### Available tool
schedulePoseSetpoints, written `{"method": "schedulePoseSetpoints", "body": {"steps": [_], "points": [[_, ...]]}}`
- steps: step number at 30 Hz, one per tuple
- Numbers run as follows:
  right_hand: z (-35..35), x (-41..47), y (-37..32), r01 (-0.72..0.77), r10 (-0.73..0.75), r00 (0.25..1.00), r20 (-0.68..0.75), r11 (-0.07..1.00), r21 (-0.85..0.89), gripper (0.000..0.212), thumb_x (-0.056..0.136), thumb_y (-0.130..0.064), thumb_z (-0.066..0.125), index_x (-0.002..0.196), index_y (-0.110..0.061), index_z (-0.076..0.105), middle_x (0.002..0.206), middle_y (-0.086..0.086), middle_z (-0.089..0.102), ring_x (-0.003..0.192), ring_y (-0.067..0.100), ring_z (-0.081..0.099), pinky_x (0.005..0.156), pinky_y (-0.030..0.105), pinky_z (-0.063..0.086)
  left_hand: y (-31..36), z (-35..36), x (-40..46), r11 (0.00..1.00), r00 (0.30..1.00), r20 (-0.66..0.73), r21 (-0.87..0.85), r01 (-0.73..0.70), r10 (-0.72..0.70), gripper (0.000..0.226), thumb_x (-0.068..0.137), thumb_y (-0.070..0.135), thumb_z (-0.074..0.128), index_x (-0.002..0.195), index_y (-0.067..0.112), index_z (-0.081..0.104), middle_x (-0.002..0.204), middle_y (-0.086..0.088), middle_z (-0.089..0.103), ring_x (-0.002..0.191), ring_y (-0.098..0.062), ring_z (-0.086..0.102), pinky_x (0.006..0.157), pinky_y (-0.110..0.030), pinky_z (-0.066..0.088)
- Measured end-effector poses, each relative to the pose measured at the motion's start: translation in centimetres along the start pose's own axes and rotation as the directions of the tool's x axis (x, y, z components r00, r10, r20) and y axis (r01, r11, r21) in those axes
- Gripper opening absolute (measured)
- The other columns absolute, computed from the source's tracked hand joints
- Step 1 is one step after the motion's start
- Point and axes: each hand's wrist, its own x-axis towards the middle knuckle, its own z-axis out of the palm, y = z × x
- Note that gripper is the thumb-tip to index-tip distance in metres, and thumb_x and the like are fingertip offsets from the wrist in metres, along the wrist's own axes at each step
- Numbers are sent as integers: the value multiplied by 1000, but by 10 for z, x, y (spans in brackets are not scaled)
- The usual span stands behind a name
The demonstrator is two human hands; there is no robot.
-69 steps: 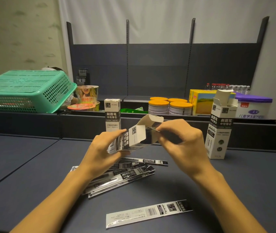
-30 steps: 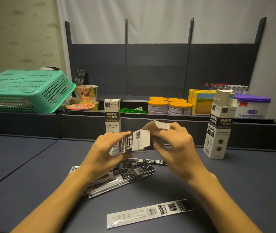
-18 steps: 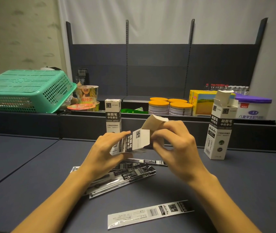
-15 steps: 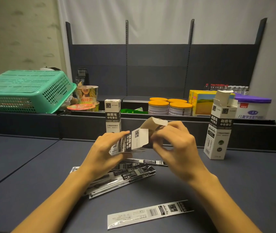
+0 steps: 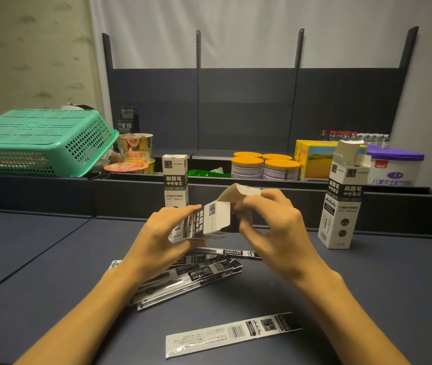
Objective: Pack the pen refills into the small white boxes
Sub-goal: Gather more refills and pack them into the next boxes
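My left hand (image 5: 161, 239) grips a small white box (image 5: 211, 219) with black print, held on its side above the table. My right hand (image 5: 273, 227) pinches the box's open top flap (image 5: 238, 193). Beneath my hands lies a heap of several packaged pen refills (image 5: 199, 272) on the dark table. One refill packet (image 5: 232, 333) lies alone nearer to me. A shut white box (image 5: 175, 180) stands upright behind my left hand. Another white box (image 5: 342, 204) with its top open stands at the right.
A green plastic basket (image 5: 38, 143) sits upside down at the back left beside noodle cups (image 5: 134, 151). Orange-lidded tins (image 5: 265, 167), a yellow carton (image 5: 315, 159) and a purple-lidded tub (image 5: 394, 167) line the rear ledge (image 5: 394, 188). The dark table (image 5: 38, 259) extends left.
My right hand has moved in along the box's open end and kept working the flap, which has folded slightly. The left hand has held the box almost still.
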Motion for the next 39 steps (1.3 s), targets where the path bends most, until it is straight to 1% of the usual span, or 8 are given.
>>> {"method": "schedulePoseSetpoints", "body": {"steps": [4, 12, 17, 21, 26, 28, 34, 39], "points": [[2, -1, 4, 47, -47, 999, 8, 996, -73, 17, 81, -14, 65, 96, -12, 73, 98, 1, 72, 95, 22, 53, 67, 41, 52, 1, 0, 0, 1000, 1000, 12, 2, -13, 13, 71, 73, 30, 73, 136, 29, 42, 126, 3, 60, 113, -8, 50, 86, -41, 51], [4, -4, 8, 26, -17, 998, 64, 989, -143, 22, 85, -19, 58, 100, -14, 74, 101, 4, 69, 94, 21, 49, 68, 39, 49, 3, 3, 2, 999, 999, 26, 25, -37, 36, 70, 74, 38, 71, 137, 31, 41, 126, 6, 59, 113, -7, 50, 88, -38, 50], [5, -3, 3, 46, -40, 998, 46, 990, -130, 24, 86, -25, 56, 98, -15, 74, 101, 1, 70, 94, 22, 50, 69, 39, 48, 2, 2, 0, 999, 1000, 15, 20, -26, 26, 69, 74, 35, 73, 136, 30, 43, 125, 5, 60, 112, -9, 52, 87, -41, 51], [2, -3, 0, 56, -54, 998, 21, 994, -92, 23, 84, -24, 54, 94, -16, 73, 96, -3, 72, 92, 24, 54, 75, 38, 44, -1, 2, -1, 1000, 1000, 4, -1, -2, 2, 70, 73, 32, 75, 136, 31, 43, 126, 6, 60, 113, -9, 52, 86, -43, 51], [0, -3, 2, -26, 27, 1000, 12, 996, -81, 19, 83, -18, 58, 96, -14, 71, 96, 2, 70, 95, 23, 57, 79, 33, 41, -2, 4, -1, 1000, 1000, 6, -12, 0, 0, 71, 73, 28, 76, 136, 29, 44, 127, 5, 60, 113, -9, 52, 85, -45, 52], [0, -3, 2, -46, 50, 998, 49, 995, -85, 20, 83, -16, 59, 99, -15, 71, 98, 4, 69, 95, 24, 57, 80, 33, 40, 0, 4, -1, 1000, 1000, 8, -15, -5, 6, 70, 73, 29, 75, 136, 29, 44, 126, 4, 60, 113, -10, 52, 85, -45, 52], [3, -4, 4, -50, 72, 974, 216, 994, -102, 35, 89, -27, 44, 114, -21, 68, 102, 0, 69, 98, 24, 57, 85, 42, 46, 3, 3, 0, 1000, 999, 16, -8, -29, 29, 69, 75, 34, 72, 136, 33, 41, 126, 9, 58, 113, -8, 51, 88, -41, 51], [5, -4, 2, -51, 69, 963, 259, 996, -76, 36, 88, -24, 44, 117, -22, 65, 111, -5, 66, 98, 22, 56, 85, 46, 48, 1, 5, 0, 999, 999, 22, -8, -34, 34, 69, 75, 36, 72, 137, 33, 42, 127, 11, 57, 114, -9, 52, 88, -43, 51]]}}
